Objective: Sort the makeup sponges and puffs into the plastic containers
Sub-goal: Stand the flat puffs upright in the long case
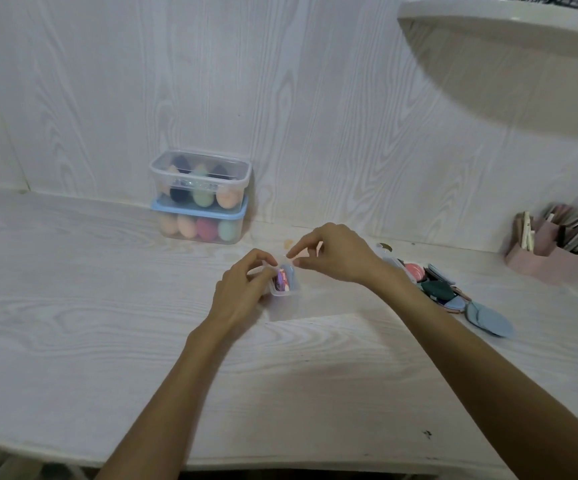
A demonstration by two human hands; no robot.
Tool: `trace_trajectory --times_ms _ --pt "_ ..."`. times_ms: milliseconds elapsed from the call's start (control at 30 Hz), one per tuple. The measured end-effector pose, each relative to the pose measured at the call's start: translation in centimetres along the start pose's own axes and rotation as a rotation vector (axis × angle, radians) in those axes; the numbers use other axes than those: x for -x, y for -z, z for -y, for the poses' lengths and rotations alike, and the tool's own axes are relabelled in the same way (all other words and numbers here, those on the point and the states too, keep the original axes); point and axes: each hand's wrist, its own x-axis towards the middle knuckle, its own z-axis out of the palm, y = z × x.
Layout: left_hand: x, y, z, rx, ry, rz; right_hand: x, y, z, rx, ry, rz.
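Observation:
A small clear plastic container (284,292) stands mid-table with several flat puffs upright inside, pink, purple and blue. My left hand (242,289) grips its left side with curled fingers. My right hand (336,252) pinches at its far top edge with thumb and forefinger; what it pinches is too small to tell. A pile of loose puffs (436,285), pink, dark green and blue, lies to the right, with one light blue puff (488,318) apart at the near end. Two stacked containers (200,197) of egg-shaped sponges stand at the wall.
A pink organiser (547,261) with pens and brushes stands at the far right. A white curved shelf (509,19) overhangs the upper right. A clear lid or box (389,259) lies by the puff pile. The table's front edge runs along the bottom.

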Motion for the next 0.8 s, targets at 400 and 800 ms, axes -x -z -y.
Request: trace_trajectory --times_ms 400,800 --pt "-0.1 0.1 -0.2 0.084 0.045 0.012 -2.8 0.1 2.0 0.3 -0.005 0.271" --pt "-0.4 0.2 -0.8 -0.207 0.008 0.043 3.4 8.0 -8.4 -0.188 -0.223 0.042"
